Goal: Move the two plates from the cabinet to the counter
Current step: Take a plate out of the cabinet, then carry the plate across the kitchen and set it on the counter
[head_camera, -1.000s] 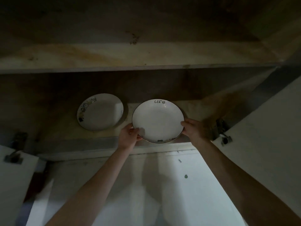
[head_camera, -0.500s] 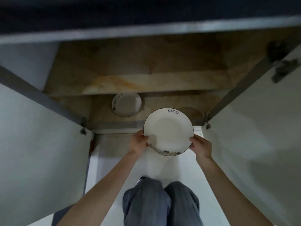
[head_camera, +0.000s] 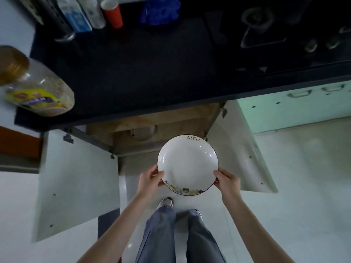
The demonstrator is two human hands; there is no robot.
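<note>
Our left hand (head_camera: 150, 179) pinched the plate (head_camera: 187, 162) at its left rim, thumb over the top edge and fingers curled beneath it. The plate hung roughly level between the two holds, out of the cabinet (head_camera: 171, 118) and over the floor, not yet up on the counter (head_camera: 152, 73). Our right hand (head_camera: 227, 182) clamped the opposite rim in the same way, thumb on top.

We judged the plate to be glazed ceramic. That would make it stiff, fairly heavy for its size, smooth enough to slip, and likely to chip or break if dropped or knocked on the counter's edge. The rim seemed the right place to take it, at two opposite points as here, with thumbs above and fingers below bearing the weight. The shallow, glossy middle offered nothing to hold.

Far to the left of the grip and beyond it, a jar (head_camera: 38, 92) stood at the counter's corner. Just beyond the grip, a little left, the second plate (head_camera: 142, 132) lay on the cabinet shelf, well apart from both hands. Straight beyond the grip, the dark counter showed bare room for setting down.
</note>
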